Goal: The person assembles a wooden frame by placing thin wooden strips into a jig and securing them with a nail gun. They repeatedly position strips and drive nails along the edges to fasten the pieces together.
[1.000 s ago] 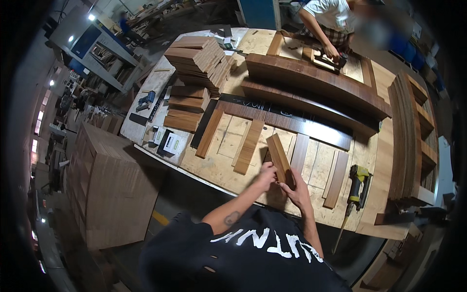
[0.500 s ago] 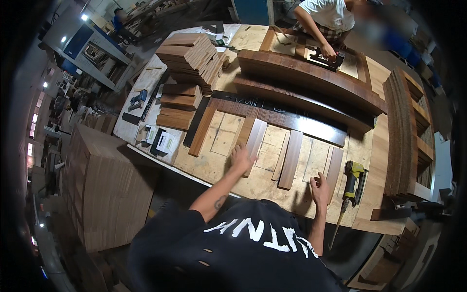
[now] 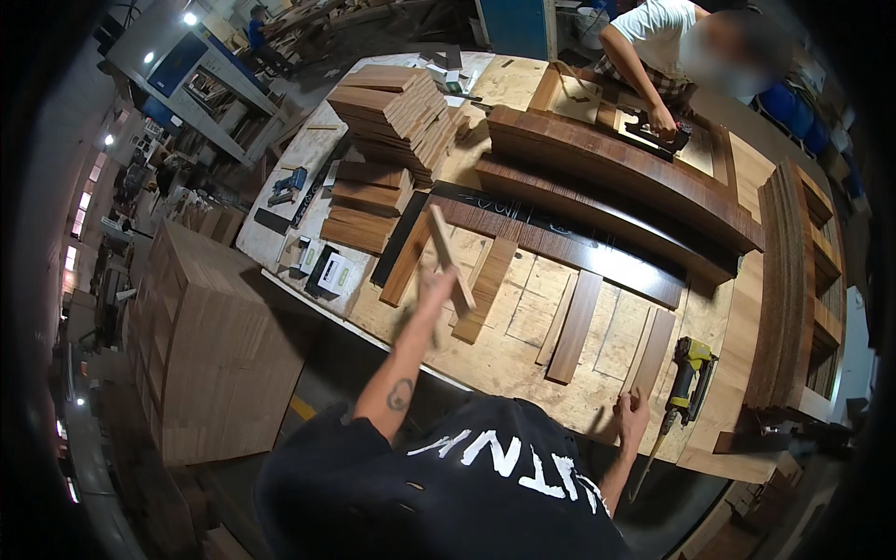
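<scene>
Brown wood slat (image 3: 451, 259) is clamped in my left hand (image 3: 431, 285), lifted tilted above the worktop (image 3: 523, 359) near its front edge. My right hand (image 3: 633, 411) lies flat, fingers spread, touching another slat (image 3: 651, 350) at the front right. The raised piece could knock the slats lying just beneath it askew. A nail gun (image 3: 689, 369) crowds the right; stacked boards (image 3: 397, 112) fill the far left.

Brown wood strips (image 3: 574, 327), yellow-black nail gun (image 3: 689, 375), pale workbench (image 3: 523, 369)
</scene>
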A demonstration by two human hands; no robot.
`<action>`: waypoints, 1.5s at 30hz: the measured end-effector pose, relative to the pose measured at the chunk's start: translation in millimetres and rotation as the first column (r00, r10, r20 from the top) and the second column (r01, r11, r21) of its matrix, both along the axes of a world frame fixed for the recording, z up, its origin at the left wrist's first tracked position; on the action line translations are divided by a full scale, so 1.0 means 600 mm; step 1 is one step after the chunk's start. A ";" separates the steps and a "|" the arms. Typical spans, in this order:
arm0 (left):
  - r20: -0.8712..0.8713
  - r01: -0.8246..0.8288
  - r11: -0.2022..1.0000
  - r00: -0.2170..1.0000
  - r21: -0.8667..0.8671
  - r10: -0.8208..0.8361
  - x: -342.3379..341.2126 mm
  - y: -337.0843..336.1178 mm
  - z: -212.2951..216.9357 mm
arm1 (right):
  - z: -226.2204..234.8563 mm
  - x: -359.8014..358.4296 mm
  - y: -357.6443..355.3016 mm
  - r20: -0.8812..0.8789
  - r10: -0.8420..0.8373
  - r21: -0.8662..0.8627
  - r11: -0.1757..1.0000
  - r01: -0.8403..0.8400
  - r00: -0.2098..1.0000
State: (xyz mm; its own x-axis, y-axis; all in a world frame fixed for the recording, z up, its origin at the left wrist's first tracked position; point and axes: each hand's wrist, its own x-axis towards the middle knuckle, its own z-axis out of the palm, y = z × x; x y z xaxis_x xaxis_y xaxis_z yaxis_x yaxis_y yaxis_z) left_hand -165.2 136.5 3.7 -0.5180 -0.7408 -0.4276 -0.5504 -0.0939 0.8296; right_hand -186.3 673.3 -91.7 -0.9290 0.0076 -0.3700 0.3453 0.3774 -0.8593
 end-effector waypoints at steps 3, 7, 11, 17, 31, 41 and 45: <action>-0.253 -0.198 0.977 0.952 -0.084 0.171 -0.008 -0.200 -0.035 | 0.018 -0.024 -0.023 -0.057 0.051 0.022 0.999 -0.050 0.997; -0.198 -0.279 0.896 0.955 -0.347 0.221 -0.101 -0.288 0.045 | 0.071 -0.049 -0.033 -0.095 0.083 0.062 0.995 -0.077 0.992; -0.095 -0.302 0.864 0.953 -0.403 0.289 -0.038 -0.389 -0.006 | 0.091 -0.047 -0.079 -0.068 0.110 -0.005 0.994 -0.110 0.992; -0.155 -0.055 0.959 0.988 -0.278 0.012 0.062 -0.146 -0.162 | -0.011 -0.001 -0.046 0.021 0.059 -0.080 0.995 -0.057 0.998; -0.132 0.229 0.971 0.967 0.071 -0.218 0.190 0.124 -0.166 | 0.009 -0.072 -0.013 -0.368 0.064 0.607 0.772 0.188 0.928; -0.144 0.305 0.944 0.947 0.128 -0.287 0.200 0.158 -0.163 | -0.008 -0.104 -0.041 -0.379 0.109 0.594 0.790 0.152 0.919; -0.146 0.385 0.917 0.918 0.109 -0.368 0.181 0.164 -0.175 | 0.010 -0.130 -0.042 -0.220 0.171 0.679 0.734 0.025 0.960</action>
State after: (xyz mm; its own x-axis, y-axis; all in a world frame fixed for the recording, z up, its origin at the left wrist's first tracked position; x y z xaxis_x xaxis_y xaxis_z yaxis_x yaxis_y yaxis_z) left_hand -56.6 235.0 -101.5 -0.8008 -0.4216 -0.4254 -0.4637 -0.0133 0.8859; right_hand -264.3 648.2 -85.6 -0.9947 0.0902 -0.0492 0.1026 0.9008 -0.4220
